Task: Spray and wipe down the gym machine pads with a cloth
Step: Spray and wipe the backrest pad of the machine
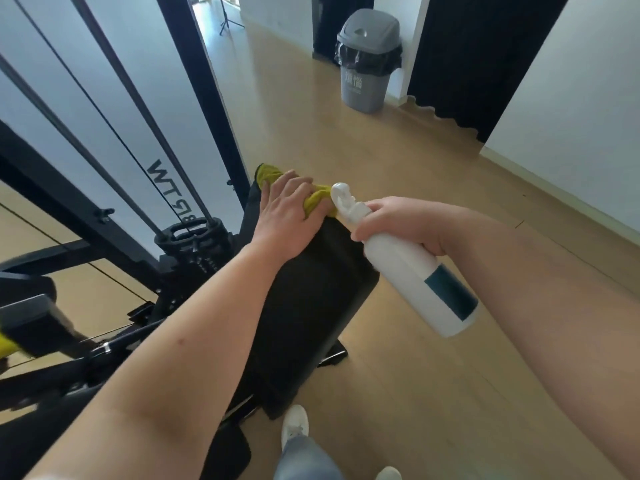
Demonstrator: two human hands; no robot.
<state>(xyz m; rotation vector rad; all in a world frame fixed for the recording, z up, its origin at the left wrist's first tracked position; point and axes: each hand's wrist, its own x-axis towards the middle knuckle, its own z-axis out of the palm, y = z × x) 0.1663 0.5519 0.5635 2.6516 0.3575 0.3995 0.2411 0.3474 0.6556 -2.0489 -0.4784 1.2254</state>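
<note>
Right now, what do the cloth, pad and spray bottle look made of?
Cloth: soft woven or microfibre fabric, yellow-green, bunched into folds under the left hand.
Pad: black, matte, probably vinyl over foam; rounded edges.
Spray bottle: white plastic, smooth, slight sheen, dark label.

Both forearms bare — no sleeves, watch or gloves on the left hand [284, 216] or right hand [401, 220]. Legwear: light blue-grey trousers [304, 459]. Footwear: white shoes [294, 422] — laced.

2 hands [287, 216], 1 cloth [313, 199], 1 spray bottle [408, 268], 1 pad [311, 306], 1 bin [369, 60], 2 shoes [294, 424].
</note>
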